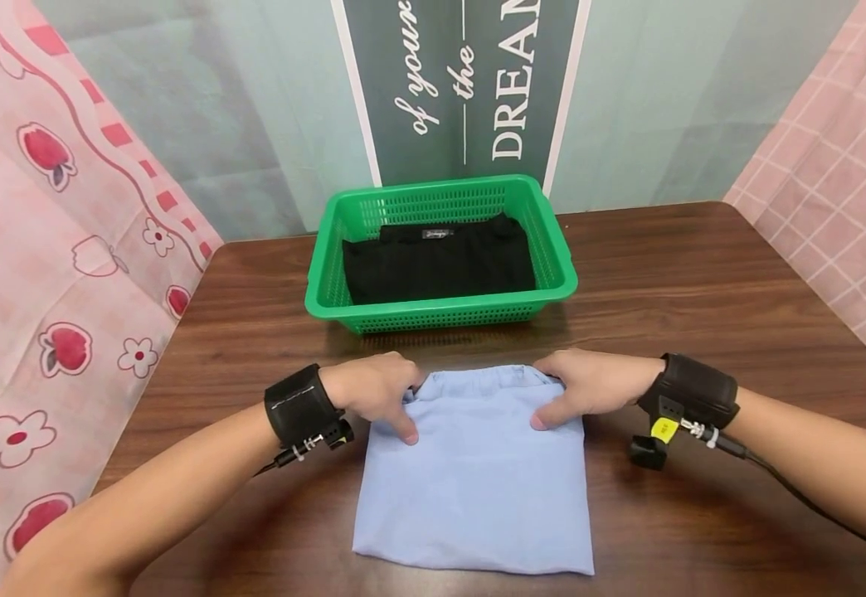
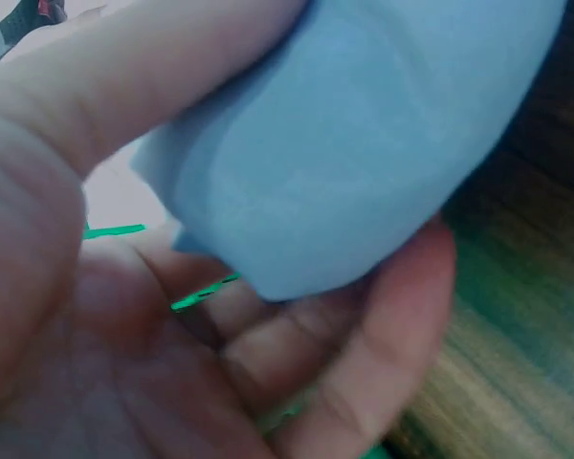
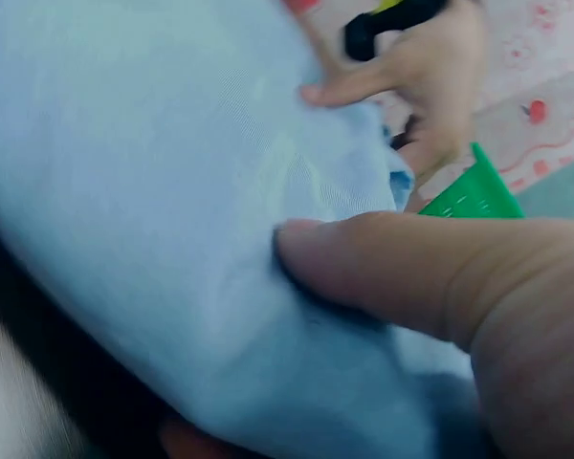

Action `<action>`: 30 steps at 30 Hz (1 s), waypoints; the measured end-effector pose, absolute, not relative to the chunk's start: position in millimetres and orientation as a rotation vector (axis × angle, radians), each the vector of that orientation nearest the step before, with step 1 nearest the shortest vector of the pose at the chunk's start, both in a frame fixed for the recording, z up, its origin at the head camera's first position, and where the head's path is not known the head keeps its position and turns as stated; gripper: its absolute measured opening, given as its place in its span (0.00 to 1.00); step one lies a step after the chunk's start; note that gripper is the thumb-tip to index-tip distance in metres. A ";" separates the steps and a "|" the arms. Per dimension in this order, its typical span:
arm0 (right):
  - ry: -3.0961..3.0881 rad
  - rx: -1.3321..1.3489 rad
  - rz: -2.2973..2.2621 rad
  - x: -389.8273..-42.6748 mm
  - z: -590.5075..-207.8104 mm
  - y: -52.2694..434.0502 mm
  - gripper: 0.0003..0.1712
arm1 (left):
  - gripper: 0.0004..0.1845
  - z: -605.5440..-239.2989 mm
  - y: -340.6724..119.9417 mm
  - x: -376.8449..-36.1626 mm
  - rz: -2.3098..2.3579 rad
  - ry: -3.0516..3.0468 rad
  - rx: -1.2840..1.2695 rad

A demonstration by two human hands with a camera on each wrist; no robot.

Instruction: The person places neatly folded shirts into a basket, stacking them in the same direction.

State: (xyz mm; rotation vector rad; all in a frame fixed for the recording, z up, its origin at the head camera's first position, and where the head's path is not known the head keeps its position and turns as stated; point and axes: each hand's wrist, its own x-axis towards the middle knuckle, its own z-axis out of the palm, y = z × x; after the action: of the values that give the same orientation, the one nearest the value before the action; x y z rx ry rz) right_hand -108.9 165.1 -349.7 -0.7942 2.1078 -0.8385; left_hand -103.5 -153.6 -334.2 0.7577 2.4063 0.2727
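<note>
A folded light-blue cloth (image 1: pixel 478 473) lies flat on the dark wooden table (image 1: pixel 702 282), near the person's edge. Just beyond its far edge stands a green basket (image 1: pixel 552 249) holding a folded black garment (image 1: pixel 440 261); nothing lies between cloth and basket. A dark banner with white lettering (image 1: pixel 463 83) hangs behind. The left hand (image 1: pixel 373 390) pinches the cloth's far left corner, thumb on top, fingers curled beneath. The right hand (image 1: pixel 590 385) grips the far right corner the same way, thumb pressing the fabric.
</note>
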 end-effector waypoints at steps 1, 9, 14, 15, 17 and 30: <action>2.046 -0.775 -0.887 -108.7 -349.3 166.0 0.24 | 0.18 -334.4 -154.8 -102.8 0.294 2.401 0.773; 1.745 -0.621 -1.091 -105.9 -352.6 169.2 0.36 | 0.15 -334.2 -160.7 -95.8 0.393 2.328 0.888; 1.738 -0.614 -1.140 -102.5 -355.8 168.5 0.41 | 0.18 -333.1 -162.3 -95.3 0.442 2.266 0.912; 1.733 -0.613 -1.145 -101.6 -356.5 168.1 0.42 | 0.19 -332.9 -162.5 -96.2 0.453 2.246 0.919; 1.716 -0.618 -1.157 -99.8 -358.2 167.2 0.46 | 0.20 -332.1 -163.1 -98.4 0.469 2.204 0.928; 1.787 -0.705 -1.093 -102.2 -352.3 160.1 0.44 | 0.14 -325.2 -173.8 -111.2 0.545 2.037 0.931</action>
State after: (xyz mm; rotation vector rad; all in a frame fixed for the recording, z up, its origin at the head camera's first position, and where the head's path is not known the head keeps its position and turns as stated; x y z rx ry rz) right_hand -102.2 160.1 -352.3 -0.7050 1.7866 -1.0935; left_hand -111.2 -173.8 -325.2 0.9306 2.0366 0.5445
